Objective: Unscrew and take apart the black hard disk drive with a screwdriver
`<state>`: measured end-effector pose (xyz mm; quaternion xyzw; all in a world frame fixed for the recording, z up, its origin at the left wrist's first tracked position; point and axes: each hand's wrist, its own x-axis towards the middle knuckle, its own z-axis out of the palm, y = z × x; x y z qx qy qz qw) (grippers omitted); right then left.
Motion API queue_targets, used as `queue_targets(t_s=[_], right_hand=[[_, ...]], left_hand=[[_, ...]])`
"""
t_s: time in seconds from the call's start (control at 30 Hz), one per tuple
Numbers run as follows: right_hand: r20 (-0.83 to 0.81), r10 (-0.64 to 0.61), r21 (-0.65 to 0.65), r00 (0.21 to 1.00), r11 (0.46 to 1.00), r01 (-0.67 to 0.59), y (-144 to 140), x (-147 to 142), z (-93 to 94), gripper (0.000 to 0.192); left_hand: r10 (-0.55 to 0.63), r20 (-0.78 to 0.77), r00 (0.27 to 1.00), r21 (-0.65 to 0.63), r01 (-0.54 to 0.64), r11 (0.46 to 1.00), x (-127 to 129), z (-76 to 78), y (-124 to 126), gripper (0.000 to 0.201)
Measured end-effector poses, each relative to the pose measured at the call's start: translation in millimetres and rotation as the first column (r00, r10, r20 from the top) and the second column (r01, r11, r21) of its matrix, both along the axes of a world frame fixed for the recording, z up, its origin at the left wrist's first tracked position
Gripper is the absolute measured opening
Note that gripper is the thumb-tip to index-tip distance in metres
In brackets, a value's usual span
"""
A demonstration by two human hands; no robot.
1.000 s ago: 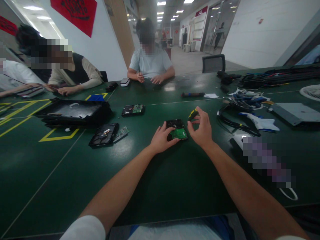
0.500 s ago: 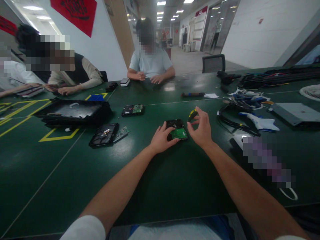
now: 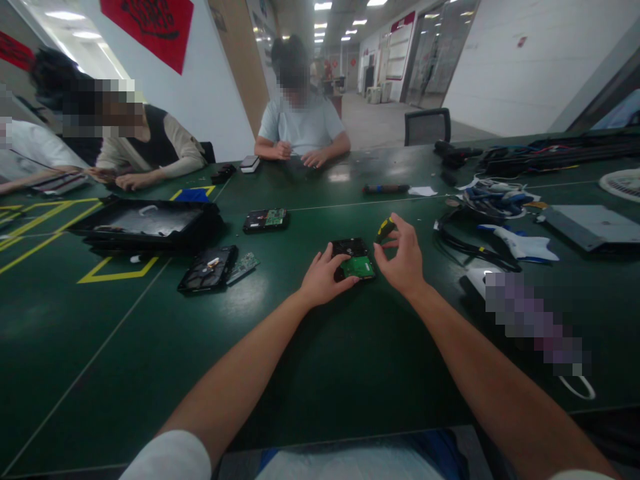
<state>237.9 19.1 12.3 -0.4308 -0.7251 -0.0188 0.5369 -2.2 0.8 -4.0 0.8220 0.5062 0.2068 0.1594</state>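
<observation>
A hard drive with a green circuit board lies on the dark green table in front of me. My left hand grips its left side, with thumb and fingers around the near and far edges. Over the drive's right edge, my right hand holds a yellow and black screwdriver by its handle, tilted. The screwdriver's tip is too small to make out. To the left lie an opened hard drive and a loose circuit board. Farther back rests another hard drive.
A black plastic casing stands at the left. Cables, a blue-white packet and a metal box lie at the right. Across the table sits a person; two others sit at the far left.
My hands, the hard drive and the screwdriver look almost the same as before. The person at the left has shifted their head slightly.
</observation>
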Motion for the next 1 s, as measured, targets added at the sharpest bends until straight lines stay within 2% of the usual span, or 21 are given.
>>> queue_targets(t_s=[0.2, 0.57, 0.87, 1.0], right_hand=[[-0.01, 0.011, 0.008, 1.0, 1.0, -0.011, 1.7, 0.1, -1.9, 0.083], [-0.013, 0.015, 0.017, 1.0, 1.0, -0.015, 2.6, 0.4, -2.1, 0.074], [0.033, -0.011, 0.072, 0.999, 0.997, 0.009, -1.5, 0.8, 5.0, 0.065], [0.003, -0.017, 0.079, 1.0, 0.997, 0.017, -0.4, 1.4, 4.1, 0.067]], left_hand=[[-0.008, -0.001, 1.0, 0.0, 0.008, 1.0, 0.3, 1.2, 0.2, 0.07], [-0.001, -0.005, 1.0, 0.008, 0.001, 1.0, 0.2, -2.5, 1.2, 0.07], [-0.006, 0.002, 1.0, 0.013, 0.006, 1.0, -0.1, -3.0, 0.8, 0.068], [-0.008, 0.008, 1.0, 0.015, 0.008, 1.0, -0.7, -3.9, 0.7, 0.069]])
